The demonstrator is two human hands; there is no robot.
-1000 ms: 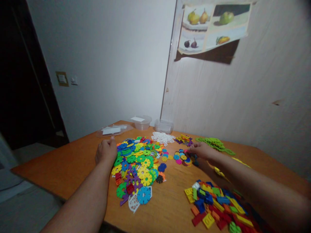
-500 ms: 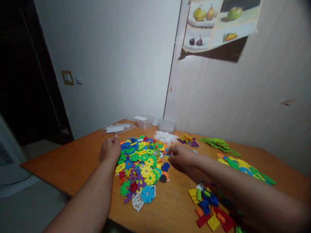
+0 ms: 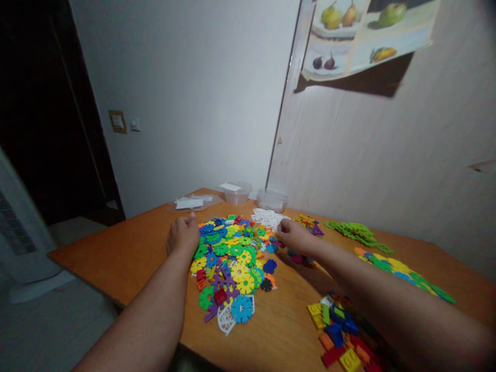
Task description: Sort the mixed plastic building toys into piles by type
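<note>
The disc pile [image 3: 228,261] is lying mid-table [image 3: 116,248]. The left hand [image 3: 183,236] is resting curled at the pile's left edge, holding nothing visible. The right hand [image 3: 294,236] is reaching at the pile's right edge; whether its fingers are pinching a piece cannot be told. The discs are judged light, stiff, slick plastic, best taken by the rim. No legible writing.

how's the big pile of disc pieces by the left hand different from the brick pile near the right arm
The disc pile holds round, notched, flat pieces; the brick pile holds chunky rectangular blocks. The disc pile spreads wider at mid-table, with the left hand touching its edge; the brick pile sits at the near edge, partly behind the right forearm. Both are mixed bright colours on the table.
</note>
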